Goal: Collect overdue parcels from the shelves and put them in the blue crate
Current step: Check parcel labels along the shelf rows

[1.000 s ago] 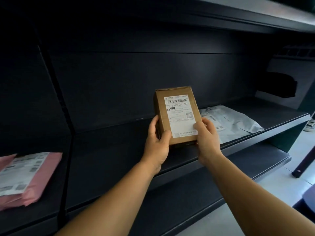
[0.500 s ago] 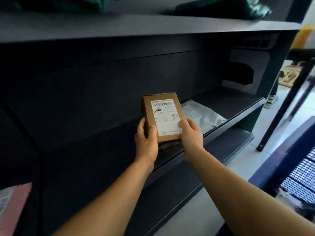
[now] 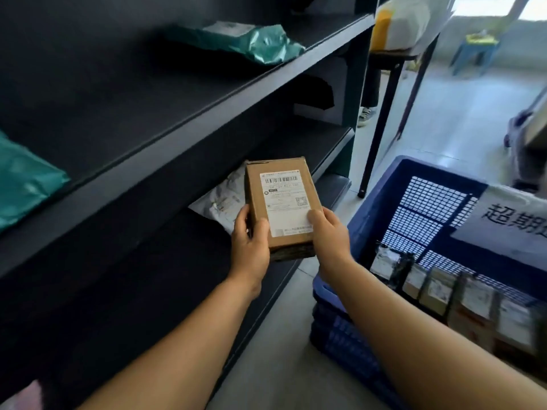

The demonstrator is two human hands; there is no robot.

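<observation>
One dark shelving unit [image 3: 189, 119] fills the left side, with three shelf levels in view. One blue crate [image 3: 381, 208] with mesh walls stands on the floor to the right, its far corner cut off by the frame; a white paper sign [image 3: 503, 220] hangs on it, its printed characters only partly readable. Inside the crate stands a row of about six parcels [image 3: 461, 297], blurred, so the count is uncertain. Two teal mailer bags lie on the shelves: one [image 3: 251, 42] on the upper shelf, one [image 3: 20, 184] cut off at the left edge. One grey mailer bag [image 3: 222, 202] lies on the lower shelf, half hidden by the single cardboard box [image 3: 281, 202], held label-up between shelf and crate. The left hand [image 3: 251, 247] grips its lower left edge, the right hand [image 3: 328, 235] its lower right edge, thumbs on top.
</observation>
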